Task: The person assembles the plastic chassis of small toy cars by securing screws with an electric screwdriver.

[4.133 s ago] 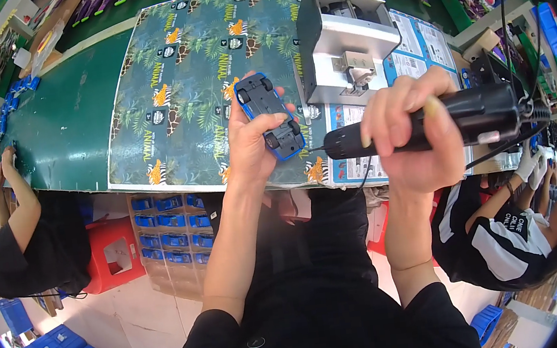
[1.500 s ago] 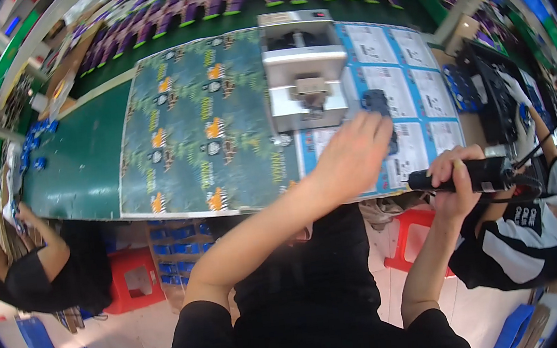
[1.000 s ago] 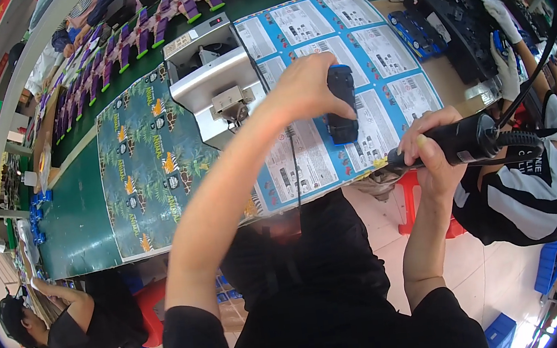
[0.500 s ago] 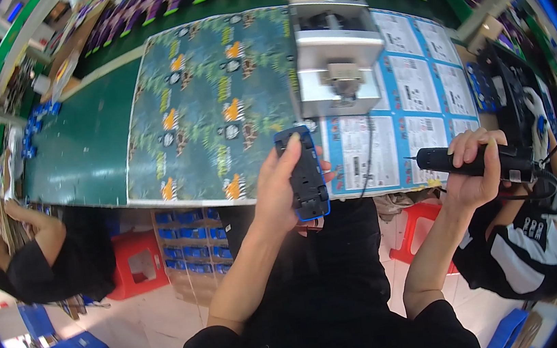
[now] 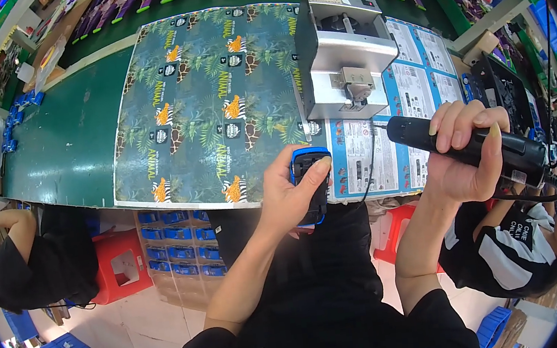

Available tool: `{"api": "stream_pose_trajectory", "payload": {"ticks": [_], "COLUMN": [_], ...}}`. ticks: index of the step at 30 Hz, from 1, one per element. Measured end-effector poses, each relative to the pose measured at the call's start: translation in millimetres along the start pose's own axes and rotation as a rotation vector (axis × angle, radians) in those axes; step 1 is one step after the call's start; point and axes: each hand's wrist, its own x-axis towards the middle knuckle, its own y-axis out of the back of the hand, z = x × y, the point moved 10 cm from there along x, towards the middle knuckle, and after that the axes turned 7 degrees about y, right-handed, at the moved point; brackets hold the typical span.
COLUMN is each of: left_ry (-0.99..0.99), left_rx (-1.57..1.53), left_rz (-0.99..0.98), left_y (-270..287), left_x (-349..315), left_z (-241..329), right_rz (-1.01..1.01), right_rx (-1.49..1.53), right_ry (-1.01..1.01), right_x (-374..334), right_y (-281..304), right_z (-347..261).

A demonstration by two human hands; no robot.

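Screwdriver [image 5: 413, 134] moved nearer toy car [image 5: 321, 198] | left grip [image 5: 287, 197] clasping car | right grip [image 5: 464, 161] clasping screwdriver

The blue toy car [image 5: 321, 194] is underside up; the black screwdriver [image 5: 420, 135] points left.

The head-worn fisheye looks steeply down from above and behind the left hand [image 5: 288, 197] and right hand [image 5: 465, 156], facing forward across the green-topped workbench [image 5: 75, 135]. The hands lie close below the lens, the wearer's black T-shirt [image 5: 315, 314] behind them (the wide view bows the bench's front edge beside them).
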Motion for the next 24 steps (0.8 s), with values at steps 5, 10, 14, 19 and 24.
{"api": "stream_pose_trajectory", "payload": {"ticks": [5,10,14,19,24], "left_ry": [-0.029,0.000,0.028,0.065,0.110], "left_rx": [0.041,0.043,0.035,0.044,0.098], "left_rz": [-0.016,-0.007,-0.005,0.017,0.030], "left_y": [-3,-3,-6,-4,-7], "left_x": [-4,1,4,3,4], "left_z": [5,1,-3,-2,-1], "right_rz": [-0.023,0.017,-0.009,-0.036,-0.045], "right_rx": [-0.003,0.004,0.063,-0.014,-0.276], "right_ry": [-0.027,0.009,0.049,0.015,0.006], "right_x": [-6,1,16,25,31], "right_y": [-2,7,5,-7,-32], "right_z": [7,6,12,42,48]}}
